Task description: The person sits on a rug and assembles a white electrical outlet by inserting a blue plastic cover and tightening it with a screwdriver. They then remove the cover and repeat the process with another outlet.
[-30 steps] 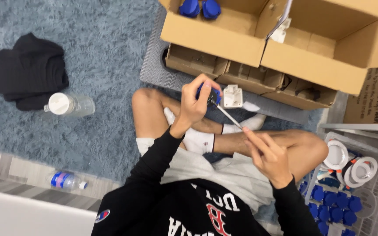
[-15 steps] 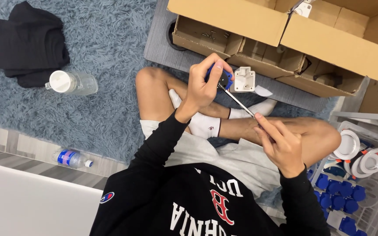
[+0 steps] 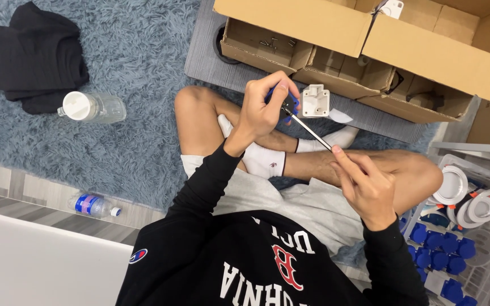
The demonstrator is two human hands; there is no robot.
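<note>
1. A shaggy blue-grey rug (image 3: 137, 62) covers the floor, with open cardboard boxes (image 3: 370, 39) on a grey mat (image 3: 211, 56) ahead of the seated person, whose bare legs are crossed.
2. The left hand (image 3: 265, 107) is raised in front of the boxes, wrist bent back, fingers curled shut around a small blue part (image 3: 290, 102) that peeks out between thumb and fingertips.
3. The right hand (image 3: 367, 184) sits lower and nearer the body, above the right knee, its fingers closed around the handle end of a thin screwdriver (image 3: 307, 127); the handle itself is hidden in the grip.
4. The screwdriver's shaft runs on a slant from the right hand up and away toward the left hand, and its tip meets the blue part at the left fingertips. So the long axis points straight from one hand to the other.
5. A small white plastic fitting (image 3: 315, 101) sits just beside the left hand, touching neither hand as far as I can tell.
6. Farther off: a clear bottle (image 3: 92, 107) and dark folded cloth (image 3: 26, 56) on the rug, and a clear bin (image 3: 455, 238) of blue caps and white rings by the right knee.
</note>
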